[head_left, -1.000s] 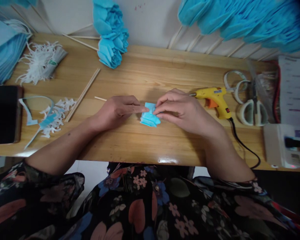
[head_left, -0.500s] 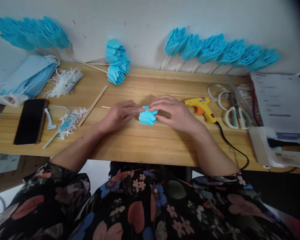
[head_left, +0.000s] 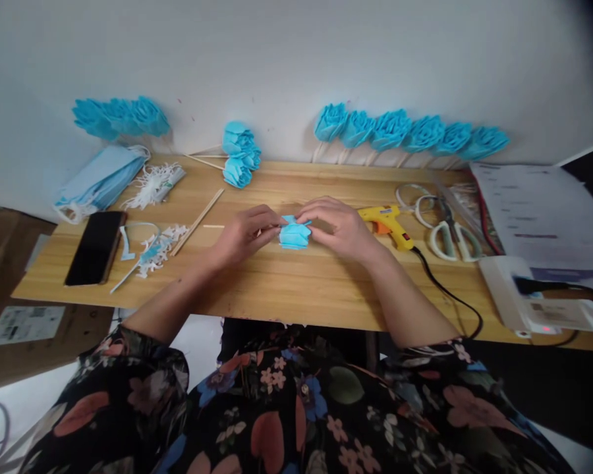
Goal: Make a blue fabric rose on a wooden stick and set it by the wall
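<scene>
The left hand (head_left: 252, 230) grips the left edge of a folded blue cloth (head_left: 295, 236), which lies between both hands, and the right hand (head_left: 338, 227) pinches its top and right edge. Whether the cloth touches the wood cannot be told. Its folds could spring open if either pinch slackened; a careless right wrist could bump the glue gun (head_left: 388, 222) just beside it.

A cardboard box (head_left: 10, 257) stands left of the wooden table (head_left: 286, 289), which bears a phone (head_left: 95, 248), thin sticks (head_left: 197, 222) and, rightward, scissors (head_left: 454, 237). Blue flowers (head_left: 390, 130) lean against the pale wall (head_left: 277, 52).
</scene>
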A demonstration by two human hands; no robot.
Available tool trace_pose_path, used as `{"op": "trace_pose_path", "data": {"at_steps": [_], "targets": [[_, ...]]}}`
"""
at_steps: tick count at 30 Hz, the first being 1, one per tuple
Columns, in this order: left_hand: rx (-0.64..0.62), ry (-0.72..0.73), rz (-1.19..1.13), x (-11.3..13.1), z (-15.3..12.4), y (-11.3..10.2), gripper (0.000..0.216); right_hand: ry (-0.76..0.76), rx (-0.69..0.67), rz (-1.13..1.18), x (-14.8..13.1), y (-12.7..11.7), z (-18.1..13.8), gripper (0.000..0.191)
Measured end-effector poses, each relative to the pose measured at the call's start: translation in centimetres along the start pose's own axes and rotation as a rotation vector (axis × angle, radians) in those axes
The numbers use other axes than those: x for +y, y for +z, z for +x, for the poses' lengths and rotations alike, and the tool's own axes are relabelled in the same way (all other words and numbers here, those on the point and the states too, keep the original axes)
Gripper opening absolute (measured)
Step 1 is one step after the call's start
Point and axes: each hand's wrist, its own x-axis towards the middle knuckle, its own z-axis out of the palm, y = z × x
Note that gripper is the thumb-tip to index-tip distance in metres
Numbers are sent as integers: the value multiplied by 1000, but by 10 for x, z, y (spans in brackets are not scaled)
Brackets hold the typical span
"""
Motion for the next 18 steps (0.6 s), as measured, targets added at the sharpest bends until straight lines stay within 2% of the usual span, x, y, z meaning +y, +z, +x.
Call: {"op": "trace_pose_path", "data": {"at_steps": [7, 18], "targets": [[142, 110, 124, -6, 9, 7, 13, -25, 82, -38, 0, -3, 1, 26], [135, 203, 215, -9, 19, 11, 9, -86, 63, -107, 4, -9, 1, 12]]}}
